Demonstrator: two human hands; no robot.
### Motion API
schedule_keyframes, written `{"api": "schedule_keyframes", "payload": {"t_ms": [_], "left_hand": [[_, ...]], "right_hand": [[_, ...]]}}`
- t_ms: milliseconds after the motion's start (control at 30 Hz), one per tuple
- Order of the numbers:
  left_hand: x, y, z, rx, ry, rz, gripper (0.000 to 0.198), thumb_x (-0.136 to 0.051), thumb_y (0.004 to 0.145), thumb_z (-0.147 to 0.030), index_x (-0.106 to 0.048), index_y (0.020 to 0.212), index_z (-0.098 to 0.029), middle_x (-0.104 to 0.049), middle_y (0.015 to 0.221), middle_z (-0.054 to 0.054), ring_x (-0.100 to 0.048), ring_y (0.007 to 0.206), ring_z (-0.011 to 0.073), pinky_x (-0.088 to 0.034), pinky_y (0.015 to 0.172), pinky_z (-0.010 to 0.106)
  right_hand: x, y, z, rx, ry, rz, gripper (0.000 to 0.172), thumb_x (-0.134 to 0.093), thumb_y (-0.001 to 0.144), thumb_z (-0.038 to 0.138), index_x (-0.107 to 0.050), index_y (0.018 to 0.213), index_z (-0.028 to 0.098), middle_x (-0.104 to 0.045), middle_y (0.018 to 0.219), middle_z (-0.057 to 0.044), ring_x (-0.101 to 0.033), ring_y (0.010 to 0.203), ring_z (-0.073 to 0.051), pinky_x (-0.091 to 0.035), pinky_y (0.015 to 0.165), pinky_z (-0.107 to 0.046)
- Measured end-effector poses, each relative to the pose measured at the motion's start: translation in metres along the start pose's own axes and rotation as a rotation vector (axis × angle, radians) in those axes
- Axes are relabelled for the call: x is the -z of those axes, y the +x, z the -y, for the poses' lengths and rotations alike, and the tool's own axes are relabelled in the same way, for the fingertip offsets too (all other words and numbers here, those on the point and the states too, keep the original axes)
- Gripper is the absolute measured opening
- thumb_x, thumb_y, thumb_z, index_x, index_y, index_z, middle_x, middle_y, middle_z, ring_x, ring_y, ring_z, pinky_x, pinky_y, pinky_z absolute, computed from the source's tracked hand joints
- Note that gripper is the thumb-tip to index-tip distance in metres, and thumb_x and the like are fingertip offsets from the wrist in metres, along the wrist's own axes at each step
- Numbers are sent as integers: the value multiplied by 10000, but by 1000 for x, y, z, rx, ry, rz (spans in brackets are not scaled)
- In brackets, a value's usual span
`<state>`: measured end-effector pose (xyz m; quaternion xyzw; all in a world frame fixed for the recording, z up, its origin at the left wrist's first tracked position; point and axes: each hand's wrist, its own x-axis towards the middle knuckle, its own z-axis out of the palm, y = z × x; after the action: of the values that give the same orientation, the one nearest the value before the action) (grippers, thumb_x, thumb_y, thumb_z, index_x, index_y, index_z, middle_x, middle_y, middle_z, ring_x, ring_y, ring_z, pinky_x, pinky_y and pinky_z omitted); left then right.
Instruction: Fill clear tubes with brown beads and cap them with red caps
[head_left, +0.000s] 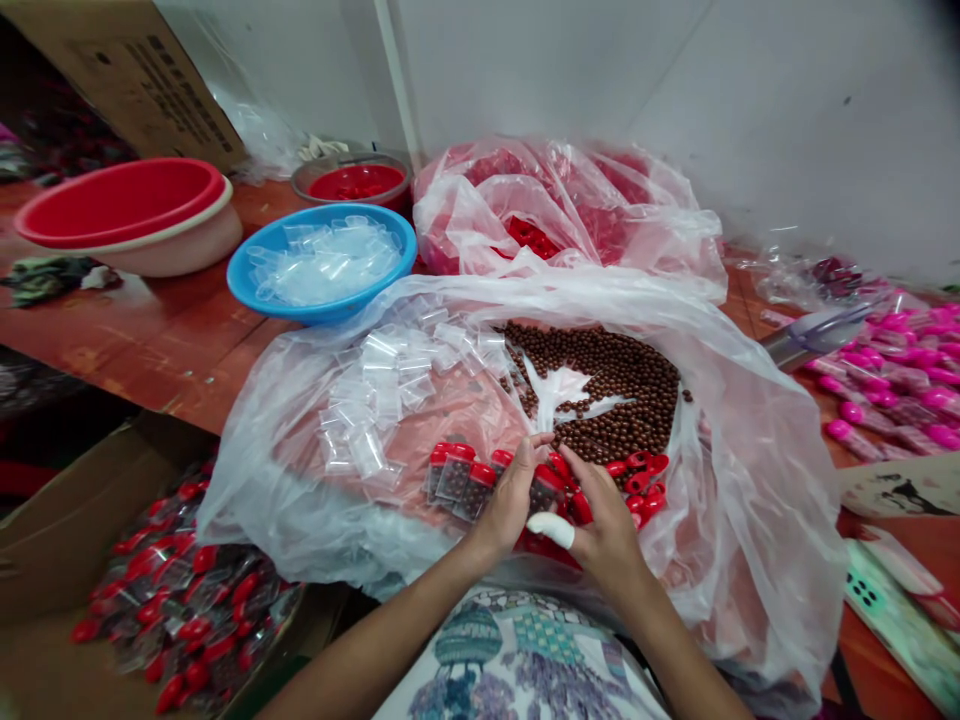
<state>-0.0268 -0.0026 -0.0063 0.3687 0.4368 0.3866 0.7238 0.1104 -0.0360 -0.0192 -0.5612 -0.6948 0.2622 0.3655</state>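
My left hand (pixel 514 495) and my right hand (pixel 604 520) meet low in the middle, over a big clear plastic bag (pixel 300 470) spread on the table. Both pinch a small clear tube with a red cap (pixel 546 487) between their fingers. My right thumb wears a white bandage. Just left lie filled red-capped tubes (pixel 457 475). Loose red caps (pixel 641 480) sit to the right. Beyond my fingers is a heap of small brown balls (pixel 607 385). Empty clear tubes (pixel 382 395) are scattered on the bag's left side.
A blue bowl (pixel 251 290) of clear tubes, a red basin (pixel 120 205) and a small red dish (pixel 356 182) stand at the back. A bag of red caps (pixel 555 215) lies behind. Pink-capped tubes (pixel 900 385) lie right. A cardboard box (pixel 45 540) of finished tubes sits lower left.
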Motion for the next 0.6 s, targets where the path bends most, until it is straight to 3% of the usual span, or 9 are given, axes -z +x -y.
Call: {"api": "schedule_keyframes", "payload": {"t_ms": [133,333,433,500,600], "left_hand": [[2,0,0,9,15,6,668,-318,809,-669,-450,1276,-210,-553,581,-22,-491,470,119,-416,506,253],[6,-3,-3,23,41,66,519,-385,857,-533,-411,1279,-232,-521,591,-39,-460,431,103,-369,434,221],[9,-8,-4,22,88,42,456,-397,869,-442,-415,1272,-229,-521,606,-41,-464,444,101,-370,433,212],[14,-13,-3,-12,131,-15,431,-391,874,-400,-439,1263,-219,-574,701,-15,-514,531,114,-425,508,224],[23,-20,-3,-116,188,-83,379,-374,891,-372,-516,1197,-201,-609,1005,40,-573,824,152,-463,764,267]], "right_hand": [[-2,1,4,153,-174,62,852,-698,694,459,-277,1390,205,-502,1272,-148,-475,1149,-320,-426,928,-489],[-5,4,5,280,-306,33,768,-654,729,415,-298,1362,164,-492,1245,-173,-468,1132,-318,-408,937,-505],[-10,4,2,365,-323,1,752,-638,728,425,-315,1350,153,-510,1214,-179,-483,1111,-322,-418,918,-508],[-16,3,1,388,-323,3,735,-633,726,434,-340,1337,150,-524,1193,-177,-493,1100,-321,-421,910,-505],[-24,1,4,363,-295,41,727,-640,714,456,-367,1325,170,-543,1174,-160,-509,1080,-320,-424,896,-504]]}}
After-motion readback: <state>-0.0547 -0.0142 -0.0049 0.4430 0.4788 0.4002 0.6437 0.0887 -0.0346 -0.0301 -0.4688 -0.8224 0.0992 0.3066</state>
